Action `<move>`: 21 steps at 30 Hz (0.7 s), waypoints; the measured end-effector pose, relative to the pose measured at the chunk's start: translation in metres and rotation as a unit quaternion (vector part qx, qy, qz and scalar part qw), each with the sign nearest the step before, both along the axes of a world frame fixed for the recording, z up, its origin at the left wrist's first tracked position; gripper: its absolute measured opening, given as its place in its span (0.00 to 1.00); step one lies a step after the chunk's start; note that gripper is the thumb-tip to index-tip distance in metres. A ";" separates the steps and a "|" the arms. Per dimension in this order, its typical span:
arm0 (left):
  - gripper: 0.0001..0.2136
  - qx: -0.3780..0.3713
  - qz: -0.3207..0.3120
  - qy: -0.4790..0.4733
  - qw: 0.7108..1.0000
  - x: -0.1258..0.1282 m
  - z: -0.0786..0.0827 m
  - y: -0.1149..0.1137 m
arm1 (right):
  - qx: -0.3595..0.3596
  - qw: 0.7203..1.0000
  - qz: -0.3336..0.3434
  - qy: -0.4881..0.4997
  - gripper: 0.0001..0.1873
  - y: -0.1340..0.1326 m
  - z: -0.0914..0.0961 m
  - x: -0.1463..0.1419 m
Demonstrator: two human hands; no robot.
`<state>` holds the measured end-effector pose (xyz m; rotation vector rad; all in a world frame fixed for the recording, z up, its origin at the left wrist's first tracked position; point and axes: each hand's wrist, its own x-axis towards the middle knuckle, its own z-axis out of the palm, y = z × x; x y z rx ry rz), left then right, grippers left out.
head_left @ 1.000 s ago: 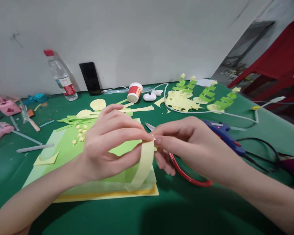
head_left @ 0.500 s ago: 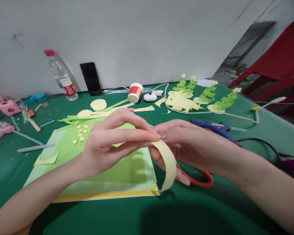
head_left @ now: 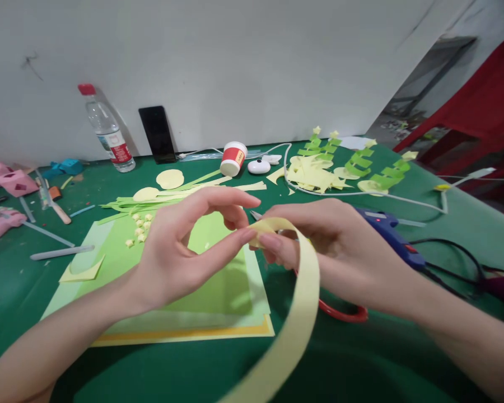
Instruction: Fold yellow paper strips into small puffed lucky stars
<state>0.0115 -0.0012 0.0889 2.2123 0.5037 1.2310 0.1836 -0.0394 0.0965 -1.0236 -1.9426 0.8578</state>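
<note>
A pale yellow paper strip (head_left: 307, 285) is bent over at its upper end, and its long tail curves down past the bottom edge of the view. My right hand (head_left: 340, 246) pinches the folded end between thumb and fingers. My left hand (head_left: 172, 246) holds the same end at its left side with the thumb tip; its index finger is raised off the paper. Scissors (head_left: 346, 314) with red handles lie under my right hand, mostly hidden. Below my left hand are stacked green paper sheets (head_left: 218, 291), with several small folded paper stars (head_left: 139, 230) on them.
Behind are paper strips (head_left: 121, 206), a paper cup (head_left: 233, 159), an earphone case (head_left: 259, 167), a phone (head_left: 157, 134) and a water bottle (head_left: 111, 137). Yellow paper scraps (head_left: 315, 173) and green star-topped pieces (head_left: 359, 161) lie right, near a glue gun (head_left: 388, 232) and white cable (head_left: 386, 193).
The strip's folded end has turned, and its tail now swings lower and nearer. My left index finger has lifted off, and my right thumb has come round onto the fold.
</note>
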 end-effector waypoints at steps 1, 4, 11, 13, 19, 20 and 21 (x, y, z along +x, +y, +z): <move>0.14 -0.011 -0.001 0.006 1.000 0.000 0.001 0.000 | 0.000 1.000 0.000 0.010 0.13 0.001 0.000 -0.001; 0.06 -0.035 0.001 0.022 0.999 -0.001 0.004 0.000 | -0.034 0.998 0.006 0.050 0.13 0.002 -0.002 -0.001; 0.10 -0.016 -0.026 0.107 0.994 -0.001 0.005 0.001 | -0.115 0.987 0.014 0.111 0.11 -0.001 -0.003 0.002; 0.10 -0.007 -0.036 0.118 0.992 0.000 0.006 0.000 | -0.122 0.986 0.014 0.109 0.11 -0.001 -0.003 0.001; 0.09 0.022 -0.056 0.121 0.991 0.001 0.008 0.000 | -0.067 0.993 0.026 0.098 0.13 -0.001 -0.006 -0.001; 0.10 0.022 -0.057 0.120 0.991 0.001 0.008 0.000 | -0.056 0.993 0.030 0.099 0.13 0.000 -0.006 -0.001; 0.10 0.022 -0.057 0.117 0.991 0.001 0.008 -0.001 | -0.046 0.993 0.032 0.102 0.11 0.000 -0.006 -0.001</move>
